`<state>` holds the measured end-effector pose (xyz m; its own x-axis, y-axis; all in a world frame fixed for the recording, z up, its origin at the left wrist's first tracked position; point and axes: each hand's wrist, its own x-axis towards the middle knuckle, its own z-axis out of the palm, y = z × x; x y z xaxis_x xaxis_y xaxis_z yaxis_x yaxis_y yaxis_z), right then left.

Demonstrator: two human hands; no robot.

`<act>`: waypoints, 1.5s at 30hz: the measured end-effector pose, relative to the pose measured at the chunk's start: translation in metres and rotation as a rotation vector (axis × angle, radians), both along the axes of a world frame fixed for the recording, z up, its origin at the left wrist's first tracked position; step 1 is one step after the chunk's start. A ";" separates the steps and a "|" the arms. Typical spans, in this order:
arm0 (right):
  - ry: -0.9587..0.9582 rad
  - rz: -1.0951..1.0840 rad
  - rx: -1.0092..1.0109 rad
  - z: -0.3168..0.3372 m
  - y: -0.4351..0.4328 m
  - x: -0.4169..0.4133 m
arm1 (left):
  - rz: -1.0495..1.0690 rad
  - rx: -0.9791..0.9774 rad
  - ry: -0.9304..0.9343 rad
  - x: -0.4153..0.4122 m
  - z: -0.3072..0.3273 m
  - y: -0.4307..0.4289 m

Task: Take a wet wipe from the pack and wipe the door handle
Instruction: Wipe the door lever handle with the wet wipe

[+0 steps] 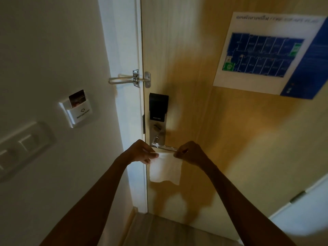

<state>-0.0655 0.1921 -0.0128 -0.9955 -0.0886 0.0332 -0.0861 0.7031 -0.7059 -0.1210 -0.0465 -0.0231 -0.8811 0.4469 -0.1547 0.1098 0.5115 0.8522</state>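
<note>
A white wet wipe point(165, 168) hangs unfolded in front of the wooden door, just below the silver lever handle point(166, 148). My left hand point(142, 151) pinches its upper left corner and my right hand point(190, 153) pinches its upper right corner, stretching the top edge level. The handle runs to the right from the silver lock plate point(157, 134), whose top is a black panel point(158, 105). My right fingers cover the handle's tip. The wipe pack is not in view.
A metal swing-bar latch point(132, 80) bridges the door frame and the door above the lock. On the left wall are a key-card holder point(78, 110) and a switch panel point(24, 146). A blue floor-plan sheet point(269, 54) hangs on the door at upper right.
</note>
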 end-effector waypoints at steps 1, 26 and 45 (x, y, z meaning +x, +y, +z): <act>0.015 -0.015 0.041 -0.004 -0.001 -0.003 | -0.012 -0.015 0.007 -0.004 -0.001 -0.002; 0.137 -0.428 0.126 -0.041 -0.014 -0.066 | 0.047 -0.022 0.137 -0.099 -0.034 0.005; 0.448 -0.229 0.481 -0.067 -0.074 -0.065 | 0.202 0.189 -0.135 -0.117 -0.053 -0.002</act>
<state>-0.1304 0.1179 -0.0800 -0.8904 0.0140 0.4550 -0.1085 0.9642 -0.2420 -0.2385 -0.0484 -0.0758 -0.9322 0.2967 -0.2073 -0.0989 0.3423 0.9344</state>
